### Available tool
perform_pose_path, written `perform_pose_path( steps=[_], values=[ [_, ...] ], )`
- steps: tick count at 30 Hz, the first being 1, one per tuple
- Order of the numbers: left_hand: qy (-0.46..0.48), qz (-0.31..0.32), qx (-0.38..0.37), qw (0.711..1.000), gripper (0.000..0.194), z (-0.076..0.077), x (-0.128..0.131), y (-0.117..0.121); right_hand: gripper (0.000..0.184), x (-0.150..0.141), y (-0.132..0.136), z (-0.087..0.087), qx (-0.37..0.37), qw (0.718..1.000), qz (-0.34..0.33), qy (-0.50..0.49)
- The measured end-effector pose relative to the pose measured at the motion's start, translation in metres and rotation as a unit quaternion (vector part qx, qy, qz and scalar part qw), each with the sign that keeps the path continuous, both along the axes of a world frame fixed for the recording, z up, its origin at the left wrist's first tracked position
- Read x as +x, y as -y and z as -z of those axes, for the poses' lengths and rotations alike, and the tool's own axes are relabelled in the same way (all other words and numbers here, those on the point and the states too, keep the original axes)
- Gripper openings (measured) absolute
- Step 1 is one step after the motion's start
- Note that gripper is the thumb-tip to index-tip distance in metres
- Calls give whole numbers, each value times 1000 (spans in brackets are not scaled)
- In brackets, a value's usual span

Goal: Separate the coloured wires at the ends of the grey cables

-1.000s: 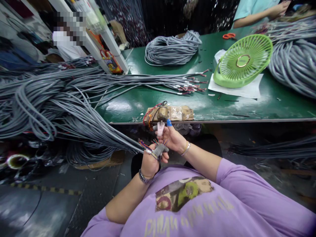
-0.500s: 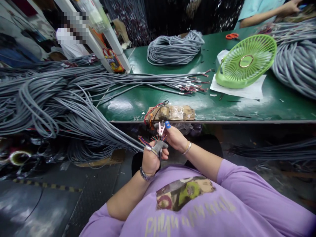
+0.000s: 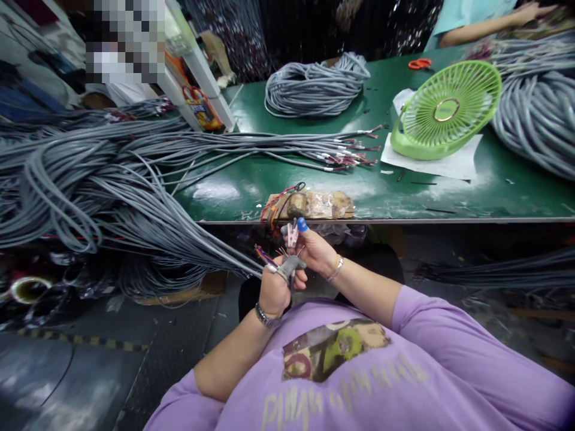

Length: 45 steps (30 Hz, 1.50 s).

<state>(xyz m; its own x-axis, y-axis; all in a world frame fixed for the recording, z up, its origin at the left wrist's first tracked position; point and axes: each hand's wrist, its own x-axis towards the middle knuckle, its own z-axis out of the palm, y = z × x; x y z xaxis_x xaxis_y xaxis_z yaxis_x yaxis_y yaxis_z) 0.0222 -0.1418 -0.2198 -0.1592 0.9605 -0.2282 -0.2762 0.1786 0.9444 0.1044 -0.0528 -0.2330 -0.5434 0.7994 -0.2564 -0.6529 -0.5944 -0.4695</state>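
My left hand [image 3: 272, 291] is closed around the end of a grey cable [image 3: 211, 248], with its coloured inner wires [image 3: 269, 254] fanning out above the fist. The cable runs from a thick hanging bundle of grey cables [image 3: 90, 197] at the left. My right hand [image 3: 314, 250], with a blue cap on one fingertip, holds a small pink clip-like tool [image 3: 292, 233] just above those wire ends. Both hands are below the front edge of the green table [image 3: 314, 191].
A brown taped block with red and black wires [image 3: 308, 205] sits at the table's front edge. Stripped cables [image 3: 314, 146], a cable coil [image 3: 314, 87], a green fan [image 3: 444, 111] on white paper, orange scissors [image 3: 418, 63] and more coils [image 3: 534, 114] lie on the table. Another person's arm [image 3: 485, 24] rests at the back right.
The pink tool in my right hand has dropped slightly toward the wire ends. My hands have otherwise stayed in place; the view has shifted a little.
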Motion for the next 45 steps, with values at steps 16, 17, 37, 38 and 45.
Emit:
perform_pose_path(
  steps=[16,17,37,38,45],
  values=[
    [25,-38,21,999,27,0,-4,6,40,11,2,6,55,998,-27,19],
    [25,-33,21,999,27,0,-4,5,42,10,2,8,55,998,-26,20],
    [28,-40,13,999,30,3,-1,0,41,0,-1,1,-42,999,-27,-12],
    [29,-39,7,999,30,4,-1,1,41,-1,-1,0,-44,999,-23,-13],
    [35,-34,21,999,29,4,-3,5,38,0,-1,0,-43,999,-23,-5]
  ],
)
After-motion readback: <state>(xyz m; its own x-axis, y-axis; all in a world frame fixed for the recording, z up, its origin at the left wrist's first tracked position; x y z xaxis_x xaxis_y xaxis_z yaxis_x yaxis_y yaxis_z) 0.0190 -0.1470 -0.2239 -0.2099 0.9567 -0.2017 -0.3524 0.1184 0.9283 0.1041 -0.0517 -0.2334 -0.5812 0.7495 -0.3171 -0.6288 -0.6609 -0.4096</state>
